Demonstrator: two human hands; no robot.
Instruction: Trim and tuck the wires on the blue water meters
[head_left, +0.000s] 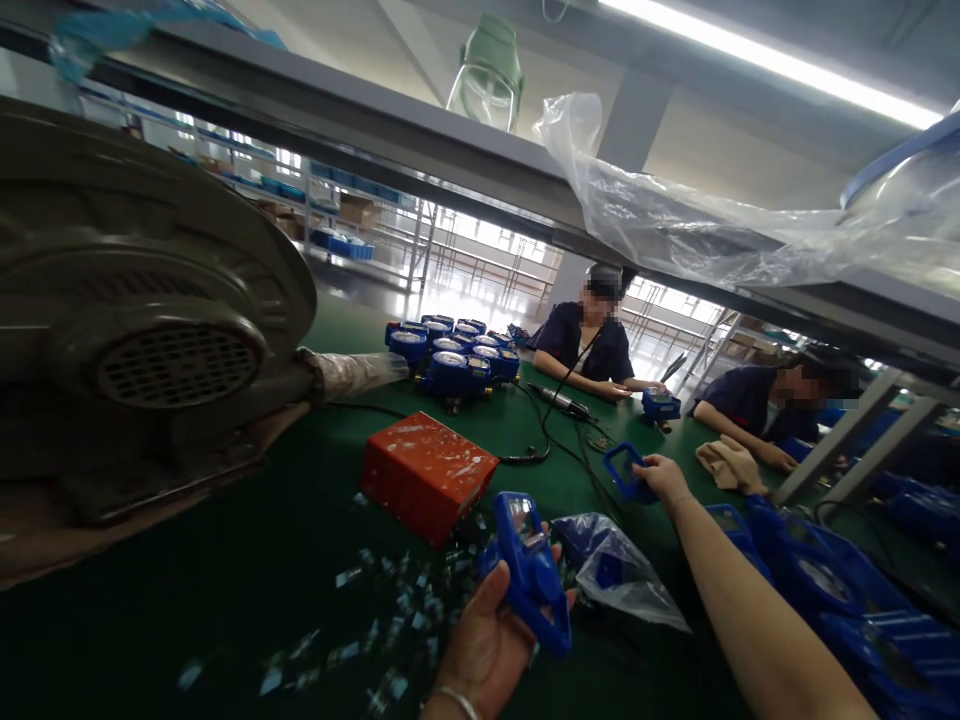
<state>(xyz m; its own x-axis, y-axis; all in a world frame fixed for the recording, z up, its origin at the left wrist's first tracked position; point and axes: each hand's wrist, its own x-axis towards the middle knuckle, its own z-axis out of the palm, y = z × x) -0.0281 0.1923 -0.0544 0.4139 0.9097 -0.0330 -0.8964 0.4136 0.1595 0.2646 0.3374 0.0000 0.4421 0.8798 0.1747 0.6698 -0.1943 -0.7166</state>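
Note:
My left hand (pixel 484 635), with a bracelet at the wrist, is closed around a blue plastic cover (pixel 534 580) that has a clear window at its upper end. Farther off to the right, my right hand (pixel 664 478) pinches the edge of a thin blue frame (pixel 616 468) with an opening in its middle. Between the two hands lies a clear plastic bag (pixel 622 585) with blue parts in it. Small pale, shiny scraps (pixel 409 620) are scattered over the green tabletop (pixel 300 590) left of my left hand.
A large blower (pixel 150 260) stands at left, its wrapped nozzle (pixel 360 372) near several blue meters (pixel 450 365). An orange-red box (pixel 427 470), cables and a power screwdriver (pixel 559 400) lie mid-table. Blue housings (pixel 825 580) are piled right. Two people (pixel 589 340) sit opposite, beneath an overhead shelf (pixel 450 150).

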